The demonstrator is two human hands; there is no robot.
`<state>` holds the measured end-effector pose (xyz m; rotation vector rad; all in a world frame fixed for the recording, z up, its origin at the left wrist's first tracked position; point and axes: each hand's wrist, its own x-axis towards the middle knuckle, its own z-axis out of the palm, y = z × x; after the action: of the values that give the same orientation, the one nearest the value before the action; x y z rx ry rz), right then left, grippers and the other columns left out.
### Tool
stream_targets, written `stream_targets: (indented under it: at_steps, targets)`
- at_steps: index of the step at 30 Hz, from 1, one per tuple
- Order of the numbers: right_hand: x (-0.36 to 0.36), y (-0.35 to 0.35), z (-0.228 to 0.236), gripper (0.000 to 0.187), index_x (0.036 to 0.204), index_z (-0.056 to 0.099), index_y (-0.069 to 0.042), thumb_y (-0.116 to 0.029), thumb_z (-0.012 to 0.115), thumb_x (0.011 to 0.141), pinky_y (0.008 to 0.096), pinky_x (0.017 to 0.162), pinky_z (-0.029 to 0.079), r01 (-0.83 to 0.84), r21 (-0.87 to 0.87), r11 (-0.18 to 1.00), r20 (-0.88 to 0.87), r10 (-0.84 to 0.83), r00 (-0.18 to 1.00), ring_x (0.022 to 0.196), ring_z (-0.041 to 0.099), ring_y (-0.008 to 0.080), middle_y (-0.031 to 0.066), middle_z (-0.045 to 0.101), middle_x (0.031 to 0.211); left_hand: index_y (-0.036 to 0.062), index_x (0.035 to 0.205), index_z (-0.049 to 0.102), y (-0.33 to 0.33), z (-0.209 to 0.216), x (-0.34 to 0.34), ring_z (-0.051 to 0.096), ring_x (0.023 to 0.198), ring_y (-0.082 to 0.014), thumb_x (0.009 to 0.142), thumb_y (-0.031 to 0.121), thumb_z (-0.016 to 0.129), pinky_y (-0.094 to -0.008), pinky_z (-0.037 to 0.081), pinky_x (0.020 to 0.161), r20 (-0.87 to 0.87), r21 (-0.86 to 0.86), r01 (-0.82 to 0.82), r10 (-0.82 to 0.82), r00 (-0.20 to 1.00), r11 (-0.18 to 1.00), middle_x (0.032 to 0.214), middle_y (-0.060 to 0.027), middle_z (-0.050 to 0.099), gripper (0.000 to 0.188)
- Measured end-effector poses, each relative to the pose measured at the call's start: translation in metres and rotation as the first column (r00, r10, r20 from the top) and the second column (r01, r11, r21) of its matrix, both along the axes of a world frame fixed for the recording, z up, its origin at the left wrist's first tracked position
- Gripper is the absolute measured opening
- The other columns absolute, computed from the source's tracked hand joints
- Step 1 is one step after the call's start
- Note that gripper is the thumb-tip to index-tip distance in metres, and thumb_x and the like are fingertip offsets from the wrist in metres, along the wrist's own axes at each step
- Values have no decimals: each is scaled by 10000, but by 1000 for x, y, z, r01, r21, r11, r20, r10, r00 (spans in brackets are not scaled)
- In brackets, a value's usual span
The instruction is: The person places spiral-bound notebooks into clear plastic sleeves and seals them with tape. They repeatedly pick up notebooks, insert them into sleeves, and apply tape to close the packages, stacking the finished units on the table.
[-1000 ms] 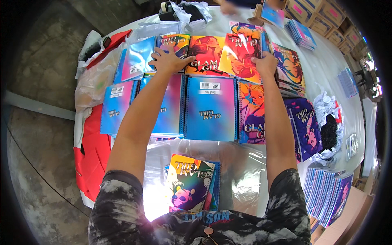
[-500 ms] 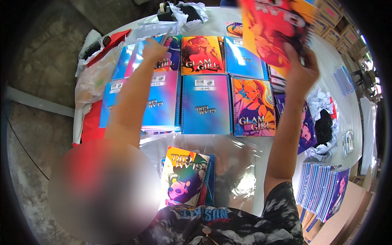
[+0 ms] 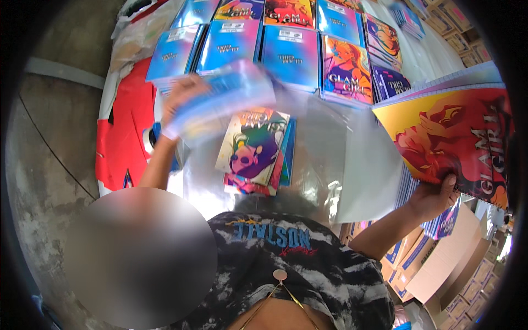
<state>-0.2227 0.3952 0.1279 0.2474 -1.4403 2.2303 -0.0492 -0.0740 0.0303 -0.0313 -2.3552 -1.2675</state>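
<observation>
My left hand (image 3: pixel 184 99) is closed on a blue spiral notebook (image 3: pixel 234 96), smeared by motion, held tilted over the near part of the table. Just beyond and below it lies a small loose pile of notebooks, topped by a white, green and purple one (image 3: pixel 254 151). Off to the right, my right hand (image 3: pixel 434 198) grips a red and yellow spiral notebook (image 3: pixel 448 135) by its lower edge, thumb on the cover. That notebook is raised from the table, and its pages splay at the upper edge.
Rows of notebook stacks (image 3: pixel 289 55) in blue, red and orange covers fill the table's far side. Red sheeting (image 3: pixel 124 129) covers the left edge. A cardboard box (image 3: pixel 440 264) with upright notebooks stands at the right, near more cartons (image 3: pixel 454 19).
My left hand has come back from the far-left stacks with a blue notebook. My right hand has swung down and outward to the right with the red notebook. The view has tilted nearer.
</observation>
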Motion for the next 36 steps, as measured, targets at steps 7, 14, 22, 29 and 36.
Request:
stream_targets:
  at_steps: [7, 14, 22, 29, 36]
  targets:
    - [73, -61, 3, 323, 1116, 525, -11, 20, 555, 796, 465, 961, 413, -481, -269, 834, -150, 457, 877, 1052, 547, 264, 142, 572, 1124, 211, 1190, 592, 55, -46, 58, 454, 1223, -283, 775, 31, 572, -472, 337, 1024, 394, -611, 263, -2, 919, 747, 1268, -82, 539, 452]
    - [77, -140, -68, 249, 1000, 572, -87, -46, 610, 757, 435, 945, 356, -745, 222, 628, -408, 754, 514, 1123, 509, 255, 126, 610, 1090, 35, 1091, 604, -14, 54, 66, 603, 873, -145, 868, 71, 581, -285, 459, 774, 88, -158, -333, 349, 933, 930, 1012, -79, 650, 227]
    - [89, -115, -157, 258, 760, 643, -140, 88, 597, 648, 465, 1045, 229, -178, 984, 18, 114, 707, 698, 1241, 452, 249, -22, 607, 1192, 53, 911, 597, 57, 116, 58, 575, 753, -123, 940, 206, 499, -309, 458, 698, -16, 839, -274, 525, 851, 469, 831, -7, 601, 184]
    - [46, -95, -13, 202, 787, 651, -127, 45, 608, 689, 445, 966, 358, 147, 960, 237, -269, 646, 715, 1164, 510, 257, -10, 658, 1037, -32, 789, 601, 148, -73, 106, 592, 601, -290, 753, 399, 704, -372, 461, 593, 574, -143, -724, 652, 496, 675, 692, -167, 629, 444]
    - [56, -111, -12, 157, 805, 675, -125, -87, 732, 664, 413, 955, 417, 287, 677, 678, -655, 377, 655, 1098, 544, 327, 31, 659, 1028, -11, 960, 564, 141, -109, 107, 576, 860, -234, 893, 460, 511, -321, 438, 768, 510, 318, -757, 570, 644, 571, 960, -154, 609, 479]
